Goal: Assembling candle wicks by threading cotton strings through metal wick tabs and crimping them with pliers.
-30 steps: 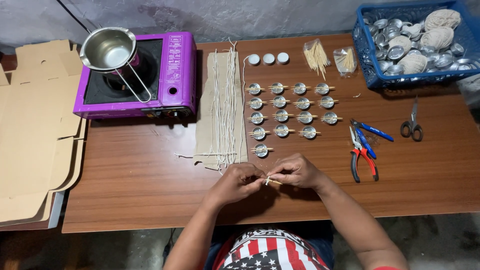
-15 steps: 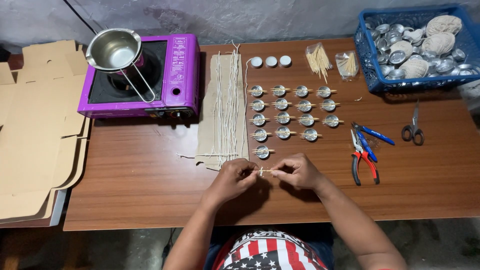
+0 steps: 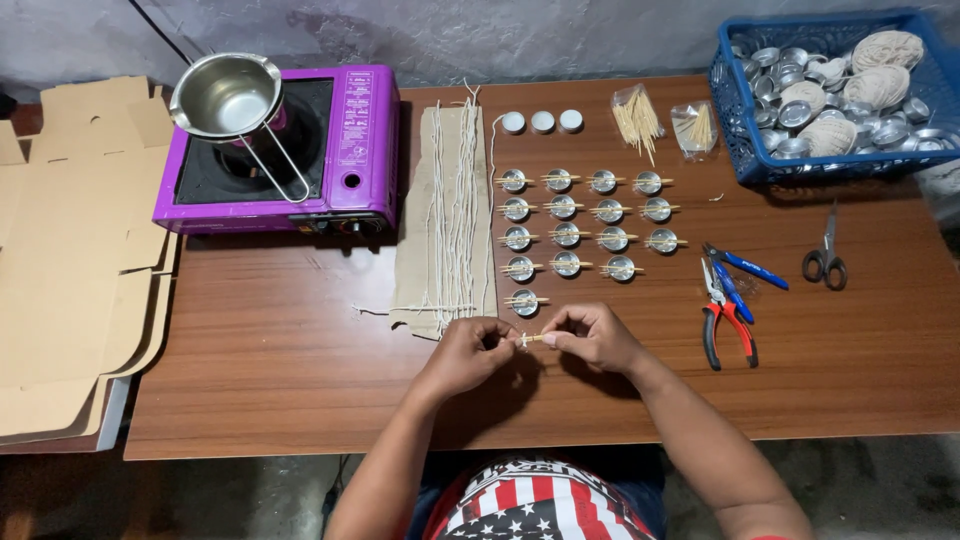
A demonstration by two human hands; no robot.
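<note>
At the lower centre of the frame, your left hand and right hand meet over a wooden table, fingertips of both pinched on a small wooden stick with a bit of white wick held between them, just above the tabletop. Just above your hands lies a lone metal cup with sticks across it, the nearest of the rows of small metal cups filling the centre of the frame. To their left, lengths of white wick lie on a strip of cardboard. A purple portable stove bearing a steel pot sits at upper left, flattened cardboard boxes at far left. Right of your hands lie red-handled pliers, a blue-handled tool and scissors; a blue basket of cups and twine balls occupies the upper right.
</note>
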